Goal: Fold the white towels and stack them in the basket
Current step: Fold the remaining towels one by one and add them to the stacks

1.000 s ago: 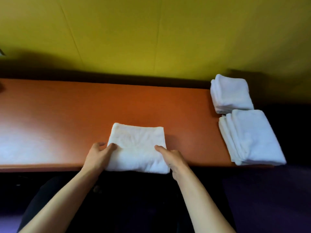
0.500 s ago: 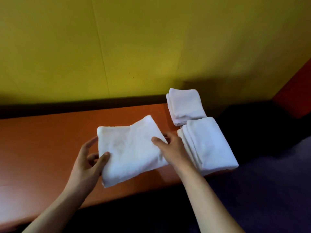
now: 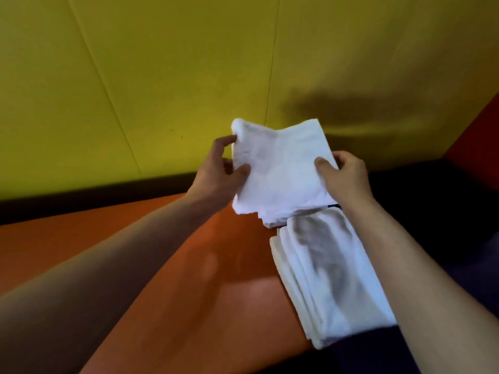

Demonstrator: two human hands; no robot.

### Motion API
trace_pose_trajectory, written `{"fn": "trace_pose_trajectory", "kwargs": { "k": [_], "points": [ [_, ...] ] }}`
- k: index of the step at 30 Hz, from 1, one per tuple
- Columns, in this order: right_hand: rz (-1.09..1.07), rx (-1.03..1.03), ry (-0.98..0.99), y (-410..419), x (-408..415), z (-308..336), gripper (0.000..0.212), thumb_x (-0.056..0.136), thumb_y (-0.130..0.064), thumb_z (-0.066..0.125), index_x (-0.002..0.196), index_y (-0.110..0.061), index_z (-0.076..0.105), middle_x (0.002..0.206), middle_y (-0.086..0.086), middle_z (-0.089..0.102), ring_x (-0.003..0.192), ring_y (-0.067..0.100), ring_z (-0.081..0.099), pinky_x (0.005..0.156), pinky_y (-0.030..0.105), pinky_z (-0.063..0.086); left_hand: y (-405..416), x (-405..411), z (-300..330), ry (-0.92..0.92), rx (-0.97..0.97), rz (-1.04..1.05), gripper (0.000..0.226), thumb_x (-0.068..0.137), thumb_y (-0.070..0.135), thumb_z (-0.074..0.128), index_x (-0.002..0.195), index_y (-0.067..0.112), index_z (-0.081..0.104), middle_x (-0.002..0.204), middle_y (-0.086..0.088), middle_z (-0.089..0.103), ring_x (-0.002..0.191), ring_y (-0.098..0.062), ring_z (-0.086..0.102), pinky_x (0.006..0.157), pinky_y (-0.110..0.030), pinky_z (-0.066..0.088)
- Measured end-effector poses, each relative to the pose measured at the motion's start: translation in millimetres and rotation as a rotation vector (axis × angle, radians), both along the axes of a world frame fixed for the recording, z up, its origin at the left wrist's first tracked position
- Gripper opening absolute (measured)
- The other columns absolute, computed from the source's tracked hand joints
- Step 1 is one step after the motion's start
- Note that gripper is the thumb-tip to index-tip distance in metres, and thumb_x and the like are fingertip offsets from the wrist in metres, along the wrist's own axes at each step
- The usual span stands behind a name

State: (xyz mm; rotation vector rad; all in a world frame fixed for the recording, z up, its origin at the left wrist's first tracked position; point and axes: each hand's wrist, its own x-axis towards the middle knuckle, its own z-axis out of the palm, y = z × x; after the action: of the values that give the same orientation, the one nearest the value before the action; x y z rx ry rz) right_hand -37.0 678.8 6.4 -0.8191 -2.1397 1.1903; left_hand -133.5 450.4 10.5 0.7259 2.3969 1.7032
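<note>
Folded towel [image 3: 280, 168] held off table [image 3: 189, 265]: left hand [image 3: 218, 171] pinches left edge, right hand [image 3: 343, 174] right edge. Far stack [image 3: 272, 220] sits directly below; near stack [image 3: 324, 271] closer to body, nearer R hand.

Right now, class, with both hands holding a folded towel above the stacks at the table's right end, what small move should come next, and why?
Probably lower the folded towel straight down onto the far stack. The left hand and right hand pinch its two sides, and it hangs just above that stack, whose edge peeks out below. The near stack lies closer on the orange table. No basket is in view.
</note>
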Motion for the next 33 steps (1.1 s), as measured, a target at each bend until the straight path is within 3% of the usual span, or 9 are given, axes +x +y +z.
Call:
{"fn": "trace_pose_trajectory", "kwargs": {
  "k": [4, 6, 8, 11, 14, 20, 25, 33],
  "points": [
    [-0.064, 0.011, -0.044, 35, -20, -19, 0.017, 0.091, -0.033, 0.064, 0.099, -0.019, 0.067, 0.101, 0.005, 0.072, 0.097, 0.027, 0.069, 0.085, 0.042, 0.058, 46, -28, -15, 0.088, -0.11, 0.014, 0.061, 0.094, 0.027, 0.064, 0.148, 0.032, 0.035, 0.101, -0.007, 0.067, 0.086, -0.024, 0.066, 0.073, -0.037, 0.055],
    [-0.065, 0.065, -0.164, 41, -23, -34, 0.037, 0.094, -0.038, 0.061, 0.122, -0.014, 0.061, 0.122, 0.01, 0.066, 0.115, 0.032, 0.062, 0.095, 0.045, 0.052, 57, -34, -35, 0.099, -0.216, 0.047, 0.065, 0.097, 0.028, 0.062, 0.153, 0.028, 0.029, 0.123, -0.014, 0.06, 0.107, -0.032, 0.062, 0.09, -0.038, 0.051],
    [-0.082, 0.243, -0.265, 36, -21, -47, 0.053, 0.096, -0.04, 0.057, 0.143, -0.018, 0.046, 0.141, 0.012, 0.053, 0.128, 0.036, 0.051, 0.104, 0.049, 0.043, 62, -27, -63, 0.119, -0.313, 0.006, 0.06, 0.102, 0.031, 0.054, 0.156, 0.025, 0.029, 0.142, -0.017, 0.046, 0.127, -0.033, 0.051, 0.103, -0.034, 0.039],
    [0.008, 0.536, -0.326, 21, -11, -65, 0.039, 0.099, -0.04, 0.05, 0.133, -0.024, 0.057, 0.138, 0.011, 0.055, 0.12, 0.039, 0.05, 0.1, 0.047, 0.04, 59, -4, -98, 0.206, -0.411, -0.122, 0.054, 0.107, 0.039, 0.039, 0.158, 0.025, 0.029, 0.154, -0.013, 0.039, 0.139, -0.034, 0.041, 0.113, -0.041, 0.034],
    [0.1, 0.591, -0.419, 16, -8, -76, 0.039, 0.102, -0.042, 0.041, 0.133, -0.025, 0.059, 0.14, 0.008, 0.054, 0.12, 0.04, 0.05, 0.101, 0.047, 0.039, 52, -5, -116, 0.211, -0.479, -0.1, 0.056, 0.107, 0.046, 0.031, 0.16, 0.03, 0.019, 0.158, -0.011, 0.037, 0.139, -0.038, 0.04, 0.113, -0.048, 0.034],
    [0.096, 0.58, -0.437, 20, -12, -76, 0.039, 0.105, -0.039, 0.035, 0.133, -0.024, 0.058, 0.14, 0.008, 0.054, 0.123, 0.038, 0.048, 0.102, 0.046, 0.036, 50, -1, -101, 0.229, -0.58, -0.148, 0.06, 0.107, 0.045, 0.032, 0.161, 0.03, 0.012, 0.16, -0.011, 0.031, 0.143, -0.037, 0.034, 0.115, -0.046, 0.029],
    [0.066, 0.76, -0.272, -1, -5, -72, 0.034, 0.096, -0.027, 0.05, 0.127, -0.018, 0.063, 0.132, 0.008, 0.061, 0.12, 0.034, 0.053, 0.097, 0.046, 0.041, 23, 9, -83, 0.367, -0.681, -0.128, 0.059, 0.102, 0.044, 0.037, 0.158, 0.03, 0.023, 0.157, -0.008, 0.035, 0.129, -0.039, 0.047, 0.105, -0.051, 0.04],
    [0.271, 0.652, -0.15, -110, 40, -72, 0.042, 0.091, -0.022, 0.058, 0.133, -0.02, 0.057, 0.135, 0.005, 0.059, 0.122, 0.026, 0.055, 0.1, 0.046, 0.048, -74, 69, -65, 0.515, -0.803, -0.048, 0.052, 0.101, 0.046, 0.038, 0.15, 0.028, 0.039, 0.155, -0.002, 0.042, 0.131, -0.031, 0.048, 0.097, -0.046, 0.043]
  ]
}}
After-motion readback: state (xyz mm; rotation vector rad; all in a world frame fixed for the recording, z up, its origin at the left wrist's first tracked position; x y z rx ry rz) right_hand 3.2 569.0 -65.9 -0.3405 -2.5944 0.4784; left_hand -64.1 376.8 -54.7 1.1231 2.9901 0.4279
